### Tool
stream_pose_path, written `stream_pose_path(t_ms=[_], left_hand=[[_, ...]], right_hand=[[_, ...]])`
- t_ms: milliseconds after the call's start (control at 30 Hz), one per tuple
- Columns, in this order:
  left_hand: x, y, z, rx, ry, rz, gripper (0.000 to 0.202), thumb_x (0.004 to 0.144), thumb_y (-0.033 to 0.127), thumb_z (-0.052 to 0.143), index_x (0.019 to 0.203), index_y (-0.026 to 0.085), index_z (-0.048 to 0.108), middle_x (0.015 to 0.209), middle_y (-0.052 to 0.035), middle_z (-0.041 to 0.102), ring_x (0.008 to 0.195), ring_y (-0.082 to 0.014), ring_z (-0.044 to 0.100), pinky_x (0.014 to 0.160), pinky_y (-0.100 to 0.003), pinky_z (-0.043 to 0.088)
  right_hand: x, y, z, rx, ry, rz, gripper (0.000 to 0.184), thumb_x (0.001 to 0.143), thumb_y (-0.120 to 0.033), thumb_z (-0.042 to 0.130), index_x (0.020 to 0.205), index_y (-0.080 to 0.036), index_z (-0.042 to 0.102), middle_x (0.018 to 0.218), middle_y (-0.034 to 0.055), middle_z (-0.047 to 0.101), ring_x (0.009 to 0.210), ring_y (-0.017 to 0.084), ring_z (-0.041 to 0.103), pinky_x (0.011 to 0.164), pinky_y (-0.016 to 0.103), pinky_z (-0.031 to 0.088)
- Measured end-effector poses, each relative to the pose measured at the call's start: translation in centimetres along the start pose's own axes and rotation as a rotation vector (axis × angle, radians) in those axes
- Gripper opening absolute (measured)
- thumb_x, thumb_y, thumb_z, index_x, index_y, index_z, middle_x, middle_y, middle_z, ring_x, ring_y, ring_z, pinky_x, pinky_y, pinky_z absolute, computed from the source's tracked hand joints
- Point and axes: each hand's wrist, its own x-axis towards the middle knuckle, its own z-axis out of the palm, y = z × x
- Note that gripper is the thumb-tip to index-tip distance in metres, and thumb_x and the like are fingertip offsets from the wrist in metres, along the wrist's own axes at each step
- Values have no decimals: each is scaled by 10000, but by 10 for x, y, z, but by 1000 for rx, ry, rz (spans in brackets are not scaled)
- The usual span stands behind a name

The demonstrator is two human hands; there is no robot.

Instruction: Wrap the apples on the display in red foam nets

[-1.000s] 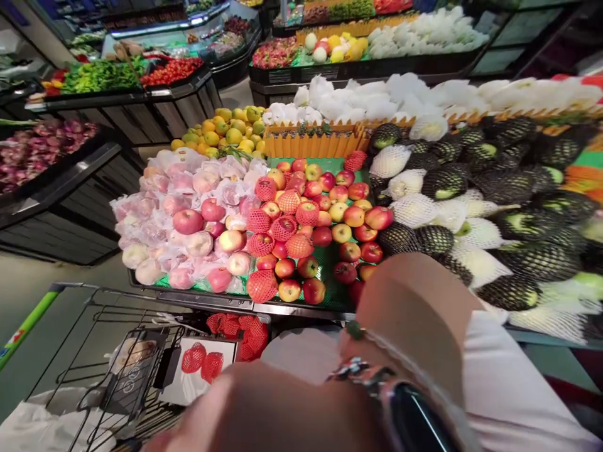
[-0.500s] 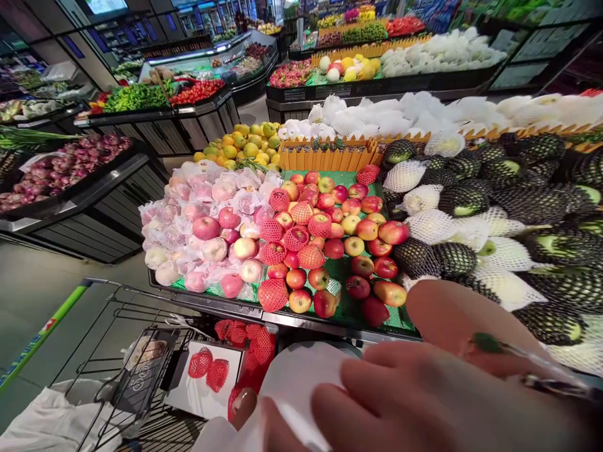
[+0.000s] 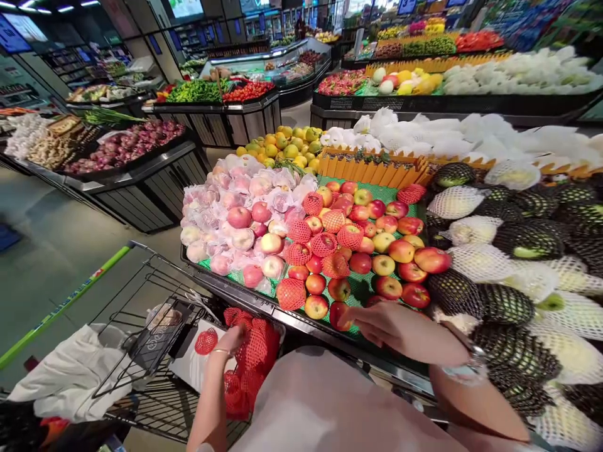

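I stand at a fruit stand heaped with red and yellow apples point(image 3: 382, 248), some in red foam nets. My right hand point(image 3: 398, 326) reaches over the stand's front edge, its fingertips on a red apple point(image 3: 340, 315) at the front of the pile; the fingers curl round it. My left hand point(image 3: 230, 344) is lower down by the shopping cart, its fingers closed on a bunch of red foam nets point(image 3: 252, 364).
The shopping cart point(image 3: 141, 339) stands at my left with a white bag point(image 3: 70, 370) inside. Wrapped pink apples point(image 3: 230, 207) lie left of the loose ones, netted green and white fruit point(image 3: 509, 263) to the right. More produce stands fill the aisle beyond.
My hands were close under the camera with a white sheet; now they have parted, the right out to the apples, the left down to the red nets. The view has tilted up.
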Motion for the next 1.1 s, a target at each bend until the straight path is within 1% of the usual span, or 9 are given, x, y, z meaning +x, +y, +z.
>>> stream_pose_path(t_ms=[100, 200, 300, 400, 533, 633, 800, 1000, 1100], left_hand=[[-3, 28, -25, 44, -104, 12, 289, 700, 445, 669, 661, 194, 532, 566, 6, 522, 515, -139, 452, 510, -253, 352], [-12, 75, -32, 45, 78, 204, 287, 828, 484, 544, 828, 197, 541, 699, -11, 557, 635, -143, 487, 609, -243, 392], [-20, 112, -17, -100, 268, 330, 275, 849, 452, 577, 846, 186, 511, 626, 26, 434, 549, -101, 377, 521, -195, 316], [-22, 129, 11, -248, 306, 435, 251, 860, 398, 603, 838, 178, 485, 573, 56, 347, 485, -73, 297, 464, -170, 252], [-18, 141, 52, -331, 181, 545, 216, 900, 357, 564, 831, 169, 481, 638, 40, 366, 534, -72, 355, 498, -161, 311], [-16, 144, 73, -425, -18, 590, 251, 885, 388, 586, 813, 163, 500, 680, 17, 434, 589, -84, 415, 550, -174, 358], [-9, 144, 87, -350, -394, 656, 338, 909, 464, 509, 832, 162, 640, 743, -42, 601, 710, -151, 552, 717, -254, 438], [6, 154, 115, 1, -305, 659, 273, 859, 328, 493, 686, 150, 606, 897, -101, 652, 945, -220, 593, 882, -324, 464], [10, 154, 128, 19, -336, 619, 182, 782, 305, 547, 762, 148, 639, 849, -83, 668, 824, -194, 613, 783, -302, 505]], right_hand=[[21, 15, 33, 186, -44, -3, 311, 993, -313, 313, 861, -199, 570, 648, 21, 541, 573, 134, 489, 552, 264, 370], [41, 28, 75, 308, 104, -11, 270, 969, -277, 370, 917, -172, 613, 720, 30, 603, 627, 139, 545, 594, 262, 429], [55, 28, 105, 385, 156, -61, 218, 939, -229, 461, 964, -169, 669, 900, 47, 679, 817, 150, 637, 737, 260, 497], [59, 23, 117, 392, 363, -188, 258, 956, -198, 445, 1080, -174, 670, 1077, 61, 673, 1016, 149, 625, 900, 273, 486], [57, 28, 122, 393, 603, -184, 239, 920, -142, 452, 1027, -174, 664, 1030, 74, 677, 992, 148, 630, 878, 268, 501], [53, 42, 126, 678, 692, -65, 114, 853, -164, 511, 935, -173, 590, 898, 62, 654, 815, 146, 635, 722, 250, 518], [33, 59, 124, 770, 537, 46, 108, 813, -265, 589, 819, -157, 597, 724, 25, 575, 703, 145, 556, 707, 269, 487], [3, 63, 119, 297, 838, 19, 245, 880, -251, 516, 664, -145, 559, 720, 54, 569, 741, 166, 517, 704, 287, 448], [-8, 76, 125, 224, 836, -12, 171, 868, -181, 491, 747, -150, 608, 892, 92, 619, 833, 183, 560, 756, 313, 479]])
